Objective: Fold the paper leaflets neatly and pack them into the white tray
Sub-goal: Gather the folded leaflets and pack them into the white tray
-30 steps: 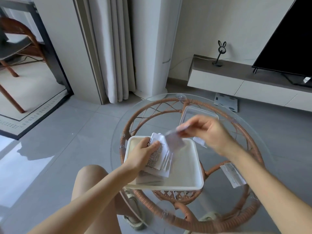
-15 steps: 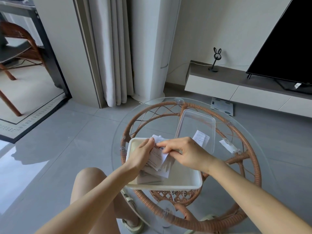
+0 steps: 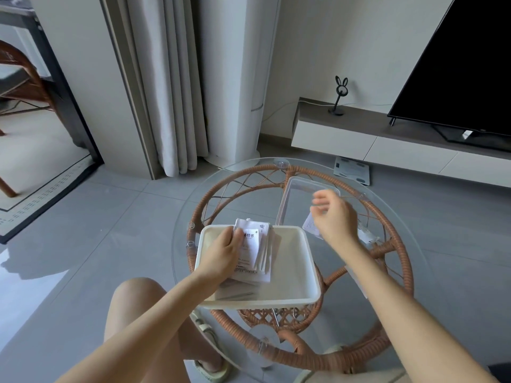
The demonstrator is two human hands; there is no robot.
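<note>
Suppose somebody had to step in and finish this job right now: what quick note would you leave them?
Left hand holds the folded stack inside the tray.
Right hand is empty and relaxed, above a loose leaflet at the near end of the clear lid.
Done: several leaflets are folded and in the tray.
Left: fold and pack that leaflet and a second leaflet further right.
</note>
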